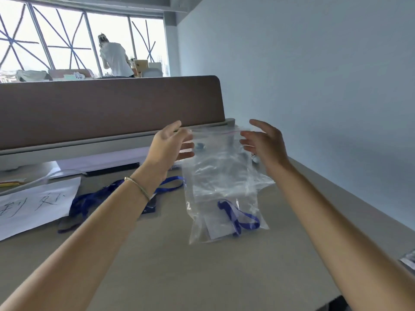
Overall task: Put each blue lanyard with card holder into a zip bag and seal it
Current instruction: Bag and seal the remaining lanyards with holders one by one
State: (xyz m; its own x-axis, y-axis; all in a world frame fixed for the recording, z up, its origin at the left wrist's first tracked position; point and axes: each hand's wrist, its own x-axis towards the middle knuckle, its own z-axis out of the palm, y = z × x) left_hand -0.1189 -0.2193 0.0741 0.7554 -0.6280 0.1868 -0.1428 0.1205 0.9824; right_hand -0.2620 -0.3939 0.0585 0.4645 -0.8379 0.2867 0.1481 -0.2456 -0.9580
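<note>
Both my hands, left hand (173, 142) and right hand (265, 142), pinch the zip bag (222, 176) at its top corners; flimsy, slippery film, blue lanyard (238, 217) sagging inside.

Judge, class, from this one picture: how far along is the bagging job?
Done: one blue lanyard lies inside the zip bag. In hand: left hand and right hand hold its top strip; sealing unclear. Left: loose lanyards on the desk.

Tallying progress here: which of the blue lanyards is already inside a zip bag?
The lanyard coiled at the bottom of the clear zip bag held up between both hands. The other lanyards lie loose on the table, beneath the left forearm.
</note>
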